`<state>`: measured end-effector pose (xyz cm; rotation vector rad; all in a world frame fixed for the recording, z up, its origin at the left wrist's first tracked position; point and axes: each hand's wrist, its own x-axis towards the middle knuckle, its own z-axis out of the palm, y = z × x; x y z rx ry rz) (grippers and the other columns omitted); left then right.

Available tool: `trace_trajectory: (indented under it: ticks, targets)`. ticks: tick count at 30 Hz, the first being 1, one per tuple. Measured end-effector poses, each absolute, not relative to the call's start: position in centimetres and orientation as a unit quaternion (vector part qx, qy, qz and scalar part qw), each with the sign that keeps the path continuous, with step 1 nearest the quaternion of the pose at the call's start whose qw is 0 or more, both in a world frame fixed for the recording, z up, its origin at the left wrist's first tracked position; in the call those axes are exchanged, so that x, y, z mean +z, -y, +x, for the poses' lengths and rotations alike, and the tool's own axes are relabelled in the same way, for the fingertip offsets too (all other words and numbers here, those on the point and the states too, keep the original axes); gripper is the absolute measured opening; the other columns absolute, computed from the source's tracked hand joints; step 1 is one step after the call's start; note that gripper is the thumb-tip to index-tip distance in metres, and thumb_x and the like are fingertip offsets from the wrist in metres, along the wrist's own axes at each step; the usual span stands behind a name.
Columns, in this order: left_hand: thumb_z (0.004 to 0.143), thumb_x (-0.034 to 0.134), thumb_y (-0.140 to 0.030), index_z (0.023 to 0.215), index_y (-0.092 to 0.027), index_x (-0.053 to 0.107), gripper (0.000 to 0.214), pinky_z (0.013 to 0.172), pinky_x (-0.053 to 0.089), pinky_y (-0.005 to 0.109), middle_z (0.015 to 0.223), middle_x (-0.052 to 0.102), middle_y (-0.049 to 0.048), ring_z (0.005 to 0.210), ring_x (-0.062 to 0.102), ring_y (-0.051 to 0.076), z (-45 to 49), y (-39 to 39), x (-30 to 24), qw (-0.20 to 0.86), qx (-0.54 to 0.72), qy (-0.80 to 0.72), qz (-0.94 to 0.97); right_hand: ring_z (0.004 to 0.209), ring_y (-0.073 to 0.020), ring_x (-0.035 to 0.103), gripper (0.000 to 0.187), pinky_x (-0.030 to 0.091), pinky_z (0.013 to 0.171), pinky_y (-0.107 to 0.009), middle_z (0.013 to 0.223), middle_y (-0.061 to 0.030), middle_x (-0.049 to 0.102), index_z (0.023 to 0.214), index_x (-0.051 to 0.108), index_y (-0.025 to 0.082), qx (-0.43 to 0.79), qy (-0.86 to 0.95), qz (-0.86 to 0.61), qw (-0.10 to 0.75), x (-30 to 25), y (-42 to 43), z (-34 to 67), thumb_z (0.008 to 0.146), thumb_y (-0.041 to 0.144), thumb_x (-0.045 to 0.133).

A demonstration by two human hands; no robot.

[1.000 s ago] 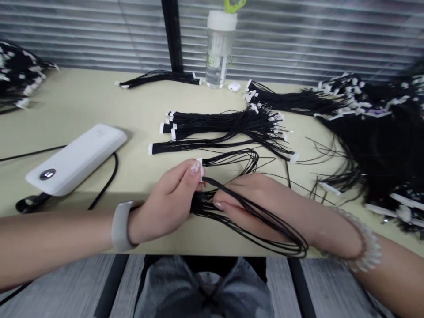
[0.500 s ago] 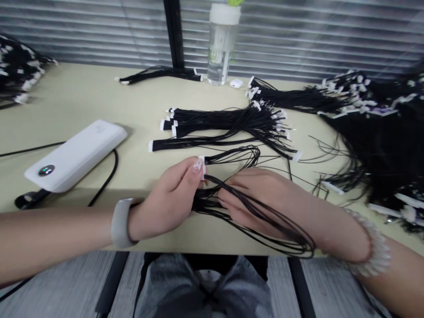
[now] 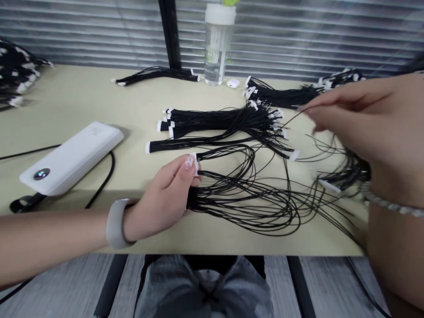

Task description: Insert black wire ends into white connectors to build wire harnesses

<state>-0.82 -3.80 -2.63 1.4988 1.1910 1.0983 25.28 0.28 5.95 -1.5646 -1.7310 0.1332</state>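
Observation:
My left hand (image 3: 172, 190) is closed round a wire harness (image 3: 245, 203), thumb pressed on its white connector (image 3: 195, 164). Black wires run from that connector in loops to the right and fold back under the hand, with loose ends fanning toward the table's right edge. Raised at the right, my right hand (image 3: 357, 115) pinches a single thin black wire (image 3: 291, 118) between thumb and fingertips. The wire slopes down left toward the bundles; where its other end sits I cannot tell. Just beyond my left hand lie several black wire bundles (image 3: 212, 121) with white connectors.
A white power bank (image 3: 73, 157) with a black cable lies at the left. At the back stand a clear bottle (image 3: 217, 48) and a small white case (image 3: 233, 83). More harnesses heap at the far left (image 3: 20, 66) and behind my right hand.
My right hand has moved from the looped wires up and to the right, drawing out one wire. The loops have spread over the table. My left hand keeps its hold.

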Motion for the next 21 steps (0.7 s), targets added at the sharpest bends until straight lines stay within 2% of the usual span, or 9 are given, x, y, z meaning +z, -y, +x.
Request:
trace_trajectory:
  ticks: [2,4,6,8,10,12,16,18,21]
  targets:
    - [0.091,0.038,-0.045,0.073,-0.019,0.049,0.034,0.051,0.040,0.022,0.068,0.049,0.0008,0.064,0.049,0.012,-0.8,3.8,-2.5,0.445,0.440,-0.486,0.610,0.050,-0.0079,0.053,0.018,0.038,0.047,-0.024,0.069,-0.0096,0.065,0.082,0.072,0.006,0.099,0.620,-0.558,0.542,5.9,-1.0,25.1,0.067,0.009,0.063]
    - [0.091,0.038,-0.046,0.074,-0.019,0.049,0.034,0.051,0.040,0.022,0.069,0.050,0.0009,0.063,0.049,0.012,-0.9,3.8,-2.4,0.440,0.431,-0.488,0.619,0.059,-0.0093,0.058,0.025,0.044,0.056,-0.026,0.087,-0.0124,0.066,0.091,0.069,0.005,0.187,0.560,-0.488,0.643,6.1,-1.5,24.8,0.071,0.002,0.055]
    - [0.091,0.036,-0.047,0.074,-0.019,0.049,0.035,0.051,0.041,0.022,0.068,0.050,0.0011,0.062,0.049,0.012,-0.9,3.8,-2.3,0.434,0.418,-0.489,0.631,0.059,-0.0042,0.055,0.033,0.040,0.054,-0.021,0.096,-0.0090,0.065,0.105,0.064,0.009,0.248,0.492,-0.483,0.681,6.4,-1.5,24.5,0.078,0.002,0.047]
    - [0.092,0.035,-0.048,0.073,-0.019,0.049,0.037,0.052,0.041,0.023,0.068,0.051,0.0015,0.062,0.049,0.012,-0.9,3.9,-2.2,0.425,0.411,-0.491,0.640,0.056,-0.0007,0.050,0.039,0.032,0.048,-0.019,0.094,-0.0024,0.063,0.117,0.059,0.017,0.261,0.459,-0.513,0.677,6.6,-0.9,23.9,0.083,0.005,0.044]
    - [0.091,0.033,-0.049,0.073,-0.018,0.048,0.039,0.051,0.041,0.023,0.068,0.051,0.0017,0.061,0.048,0.012,-0.9,3.9,-2.1,0.419,0.408,-0.492,0.645,0.054,-0.0017,0.048,0.042,0.029,0.045,-0.020,0.084,0.0018,0.062,0.124,0.053,0.023,0.252,0.494,-0.510,0.658,6.2,0.0,23.2,0.084,0.011,0.049]
    - [0.092,0.032,-0.048,0.073,-0.018,0.047,0.039,0.050,0.040,0.023,0.067,0.050,0.0013,0.060,0.047,0.012,-0.9,3.9,-2.2,0.422,0.404,-0.489,0.648,0.053,-0.0049,0.050,0.038,0.033,0.045,-0.021,0.073,0.0030,0.059,0.120,0.053,0.023,0.240,0.595,-0.474,0.603,5.5,1.2,22.2,0.084,0.013,0.051]
    - [0.094,0.031,-0.043,0.073,-0.018,0.046,0.036,0.052,0.039,0.021,0.067,0.047,-0.0003,0.060,0.045,0.011,-1.0,4.0,-2.1,0.413,0.394,-0.466,0.676,0.057,-0.0050,0.051,0.004,0.039,0.050,-0.019,0.066,0.0030,0.057,0.084,0.059,0.017,0.115,0.806,-0.422,0.398,4.0,3.2,20.1,0.082,0.015,0.056]
    - [0.095,0.031,-0.040,0.072,-0.018,0.045,0.035,0.052,0.039,0.021,0.067,0.046,-0.0009,0.061,0.045,0.010,-1.1,4.0,-2.0,0.397,0.390,-0.455,0.696,0.062,-0.0039,0.052,0.006,0.040,0.055,-0.017,0.068,0.0030,0.060,0.075,0.059,0.016,0.045,0.854,-0.399,0.331,3.5,3.7,19.2,0.081,0.014,0.058]
    - [0.095,0.029,-0.037,0.070,-0.018,0.043,0.035,0.053,0.038,0.021,0.066,0.045,-0.0014,0.060,0.044,0.010,-1.1,4.0,-1.8,0.379,0.387,-0.446,0.713,0.067,-0.0045,0.055,0.010,0.041,0.061,-0.017,0.072,0.0022,0.062,0.077,0.062,0.015,0.016,0.873,-0.387,0.297,3.0,4.0,18.5,0.084,0.014,0.054]
